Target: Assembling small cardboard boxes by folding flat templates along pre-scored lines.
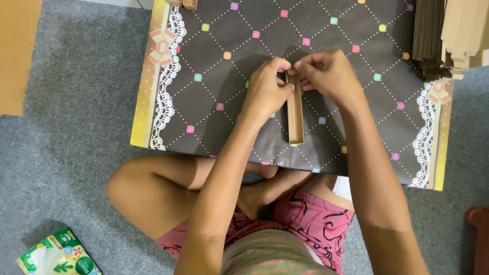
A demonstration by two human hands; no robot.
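Observation:
A long narrow brown cardboard box (295, 114) lies lengthwise on a low table (214, 86) covered in dark patterned cloth with coloured dots and lace edges. My left hand (265, 90) and my right hand (326, 74) both pinch the far end of the box, fingers closed on its end flaps. The near end of the box is an open tray shape pointing toward me.
A stack of flat brown cardboard blanks (448, 35) rests at the table's far right corner. A green tissue pack (58, 254) lies on the grey carpet at lower left. My crossed legs sit under the table's near edge. A dark red object (479, 239) shows at right.

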